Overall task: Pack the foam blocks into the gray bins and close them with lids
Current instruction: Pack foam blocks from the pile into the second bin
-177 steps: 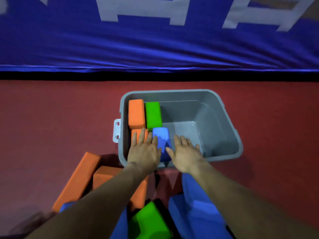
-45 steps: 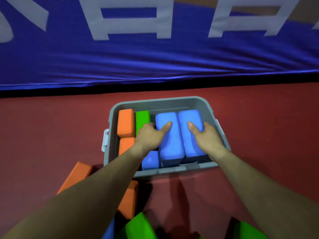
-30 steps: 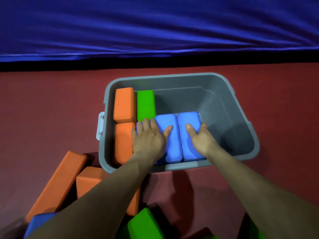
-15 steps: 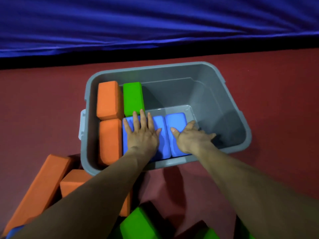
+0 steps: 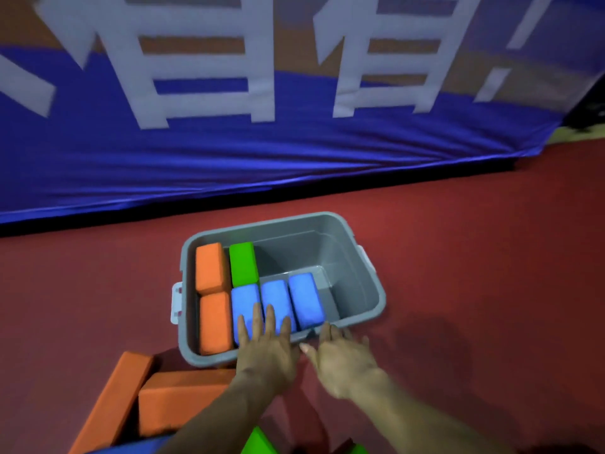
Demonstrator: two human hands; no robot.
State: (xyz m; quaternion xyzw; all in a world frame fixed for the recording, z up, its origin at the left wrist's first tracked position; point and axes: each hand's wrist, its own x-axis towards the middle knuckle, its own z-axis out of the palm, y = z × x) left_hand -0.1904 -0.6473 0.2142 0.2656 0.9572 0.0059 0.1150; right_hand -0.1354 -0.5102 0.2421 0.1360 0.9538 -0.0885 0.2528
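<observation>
Packing was the step in hand, seen from your one head view. Your bin [image 5: 353, 257] sat on the red floor [image 5: 491, 273] below a blue banner [image 5: 294, 158], about half filled: two orange blocks [image 5: 212, 290] end to end along its left wall, a green block [image 5: 243, 263] beside the far one, and three blue blocks [image 5: 278, 299] side by side against the near wall. The right and far parts of the bin's bottom were bare.

Your left hand [image 5: 266, 350] lay flat over the near rim, its fingers [image 5: 270, 317] spread and resting on the near ends of the left and middle blue blocks, pinching nothing. Your right hand [image 5: 342, 357] was outside the bin, just beside the near rim, fingers loosely spread and empty; it was blurred, so I could not tell whether it touched the rim.

Loose blocks [image 5: 176, 401] lay on the floor near your left arm, orange ones plainly, with blue and green edges at the bottom of the view. Your next move, as I judged it, called for reaching back to that pile and filling the bare space. No lid was in view.
</observation>
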